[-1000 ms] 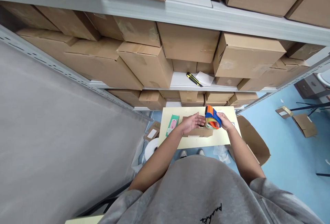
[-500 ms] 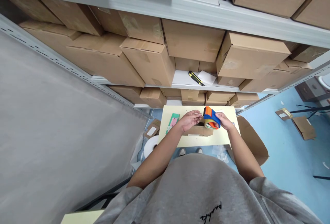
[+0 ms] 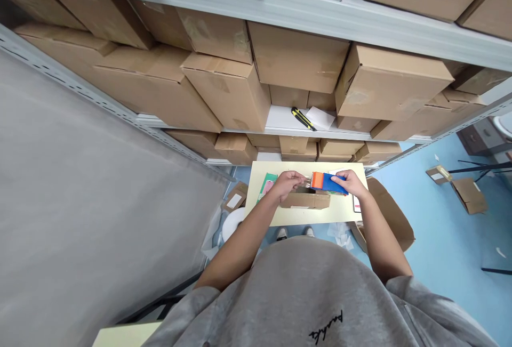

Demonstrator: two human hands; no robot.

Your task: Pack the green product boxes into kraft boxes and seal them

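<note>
My right hand (image 3: 349, 183) is closed around a blue and orange tape dispenser (image 3: 328, 182), now lying sideways with its orange end towards the left. A short length of clear tape (image 3: 307, 182) runs from that end to my left hand (image 3: 289, 183), whose fingers pinch it. Beneath both hands a brown cardboard box (image 3: 306, 200) rests on the pale yellow table (image 3: 296, 218), its top showing a dark gap. Left of the box lies a green packet (image 3: 266, 186) with a pink patch, partly hidden by my left wrist.
Shelves full of cardboard boxes (image 3: 300, 59) rise ahead. A yellow and black box cutter (image 3: 303, 119) and a white paper (image 3: 320, 118) lie on one shelf. A phone-like item (image 3: 357, 204) sits at the table's right. A large open carton (image 3: 386, 216) stands on the floor beside it.
My right hand has turned the tape dispenser from upright to sideways and shifted slightly right. Clear tape now shows stretched between the dispenser and my left hand.
</note>
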